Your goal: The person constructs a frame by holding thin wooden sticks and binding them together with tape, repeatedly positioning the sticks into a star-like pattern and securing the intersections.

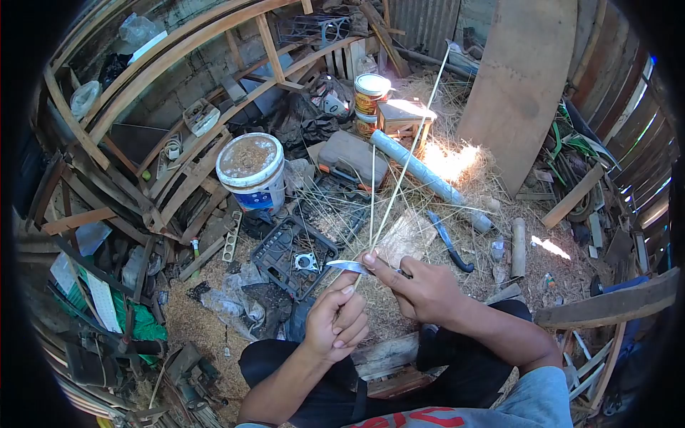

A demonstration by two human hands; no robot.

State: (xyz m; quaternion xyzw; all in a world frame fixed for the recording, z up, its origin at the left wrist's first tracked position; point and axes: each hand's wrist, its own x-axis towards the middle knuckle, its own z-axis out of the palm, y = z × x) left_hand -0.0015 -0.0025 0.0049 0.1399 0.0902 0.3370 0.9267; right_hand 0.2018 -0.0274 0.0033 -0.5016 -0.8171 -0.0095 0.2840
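Note:
My left hand (337, 317) is closed round the lower end of a long, thin, pale bamboo strip (404, 170). Above my hands a second, shorter length (372, 192) fans away from it; whether the two join at the base is hidden by my fingers. My right hand (422, 289) grips a knife (347, 266), its curved blade pointing left across the strip just above my left fist. The right thumb and forefinger press near the blade and the strip. Most of the knife's handle is covered by my palm.
Beyond my hands lie a blue-bladed tool with a black handle (451, 242), a grey pipe (421, 171) and a black plastic crate (294, 257). A white bucket (250, 171) stands left, near wooden framing (178, 43). A large board (521, 93) leans right. Shavings and thin strips litter the floor.

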